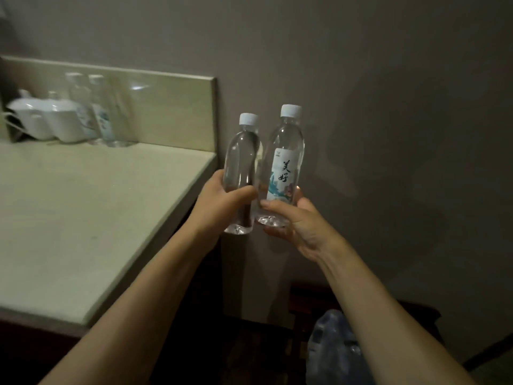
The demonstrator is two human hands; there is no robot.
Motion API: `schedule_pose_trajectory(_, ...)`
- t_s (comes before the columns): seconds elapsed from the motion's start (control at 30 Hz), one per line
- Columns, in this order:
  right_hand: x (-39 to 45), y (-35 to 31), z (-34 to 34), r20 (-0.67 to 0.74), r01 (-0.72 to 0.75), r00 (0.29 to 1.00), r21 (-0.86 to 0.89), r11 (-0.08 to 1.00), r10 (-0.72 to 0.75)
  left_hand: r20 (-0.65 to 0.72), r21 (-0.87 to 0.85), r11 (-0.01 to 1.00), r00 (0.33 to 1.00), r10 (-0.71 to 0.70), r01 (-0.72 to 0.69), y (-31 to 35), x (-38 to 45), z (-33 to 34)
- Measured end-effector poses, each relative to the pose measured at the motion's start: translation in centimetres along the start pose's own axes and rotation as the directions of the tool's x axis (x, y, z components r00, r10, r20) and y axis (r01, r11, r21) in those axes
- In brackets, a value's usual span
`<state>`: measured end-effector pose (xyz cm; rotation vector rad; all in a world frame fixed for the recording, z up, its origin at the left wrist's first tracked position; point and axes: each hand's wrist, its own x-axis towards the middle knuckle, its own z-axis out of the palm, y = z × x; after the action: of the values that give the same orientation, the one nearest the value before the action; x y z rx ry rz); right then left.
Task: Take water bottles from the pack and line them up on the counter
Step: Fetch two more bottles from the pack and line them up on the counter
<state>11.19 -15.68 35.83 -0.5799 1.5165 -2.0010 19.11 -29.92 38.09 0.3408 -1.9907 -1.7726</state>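
Note:
My left hand [222, 202] grips a clear water bottle [241, 159] with a white cap around its lower half. My right hand [294, 218] holds a second water bottle [286, 162] near its base, its white label with blue print facing me. Both bottles are upright, side by side and nearly touching, in the air just past the right end of the pale counter [83, 212]. Two more water bottles [94, 112] stand against the backsplash at the counter's back left. A plastic-wrapped pack [338, 348] lies low on the floor at the lower right.
White cups or a teapot [44, 118] sit at the counter's back left beside the standing bottles. A grey wall [361, 79] rises right behind the held bottles. A dark low stand [305, 301] sits below them.

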Motion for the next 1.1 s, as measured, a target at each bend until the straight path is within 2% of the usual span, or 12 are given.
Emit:
schedule_pose_trajectory(0.23,2.1,2.9,11.5,0.033,0.042,0.999,-0.004,0.999,-0.042,0.029,0.014,1.000,1.000,-0.008,0.007,0.1,0.2,-12.3)
schedule_pose_trajectory(0.33,3.0,4.0,15.2,0.036,0.043,0.998,0.000,0.999,-0.043,-0.007,0.043,0.999,1.000,0.023,-0.022,-0.8,0.4,-16.2)
schedule_pose_trajectory(0.43,4.2,4.2,18.1,0.030,0.049,0.998,-0.047,0.998,-0.047,0.031,0.083,0.996,0.999,0.030,-0.032,-1.4,1.0,-19.4)
schedule_pose_trajectory(0.57,6.4,4.0,20.5,-0.014,0.080,0.996,-0.129,0.988,-0.083,0.048,0.033,0.999,0.999,0.002,-0.003,-2.3,2.8,-22.1)
schedule_pose_trajectory(0.83,13.4,4.4,22.0,0.043,0.032,0.999,-0.197,0.980,-0.024,0.114,0.127,0.992,0.993,0.007,-0.022,-2.3,7.1,-27.3)
schedule_pose_trajectory(1.1,18.4,5.8,24.7,-0.028,-0.002,1.000,-0.249,0.969,-0.005,0.136,0.140,0.989,0.990,0.026,-0.045,-3.1,11.8,-31.5)
